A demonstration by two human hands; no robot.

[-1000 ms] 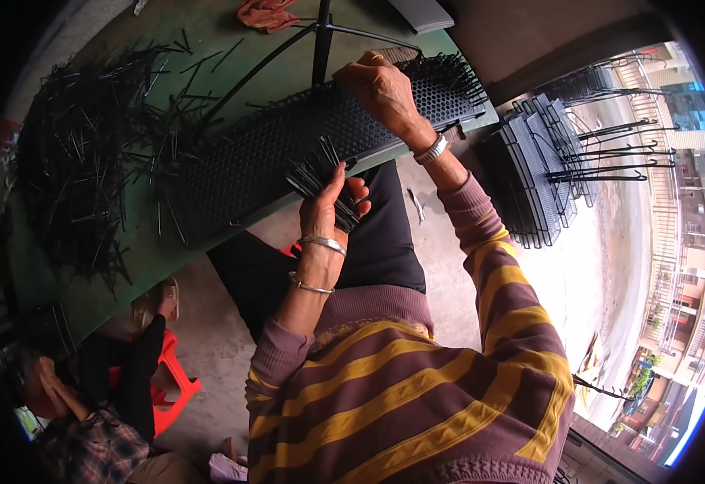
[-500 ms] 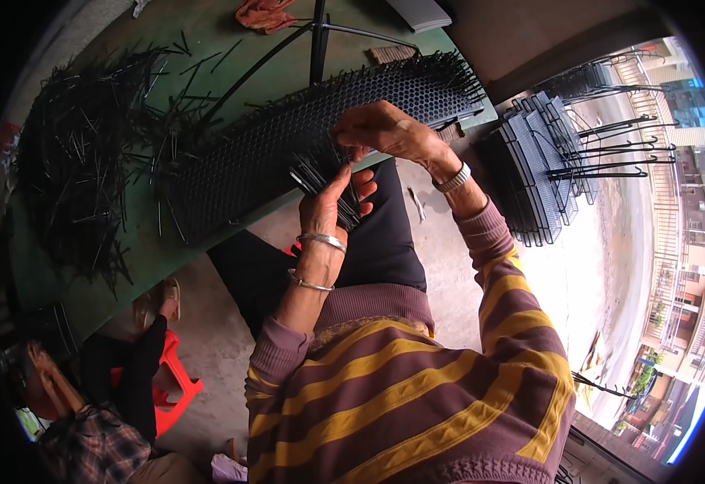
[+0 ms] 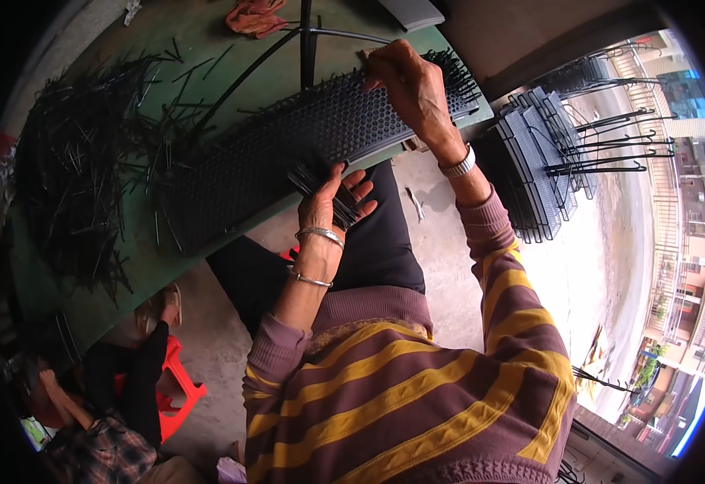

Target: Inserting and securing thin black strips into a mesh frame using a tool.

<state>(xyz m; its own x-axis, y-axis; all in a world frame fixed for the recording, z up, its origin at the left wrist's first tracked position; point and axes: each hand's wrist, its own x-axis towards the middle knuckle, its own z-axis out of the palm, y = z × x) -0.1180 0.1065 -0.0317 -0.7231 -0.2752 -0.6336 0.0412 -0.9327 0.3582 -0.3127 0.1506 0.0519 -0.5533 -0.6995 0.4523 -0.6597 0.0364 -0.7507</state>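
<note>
Left grip loosely clasping black strips, right grip curled

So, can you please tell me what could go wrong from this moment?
The left hand holds a bundle of thin black sticks at the near edge of the green table; some might slip onto the black trousers or the floor. The perforated black board lies close to that edge too, so a push from the right hand could shift it. Loose sticks from the big heap lie near the board's left end and might snag.
</note>
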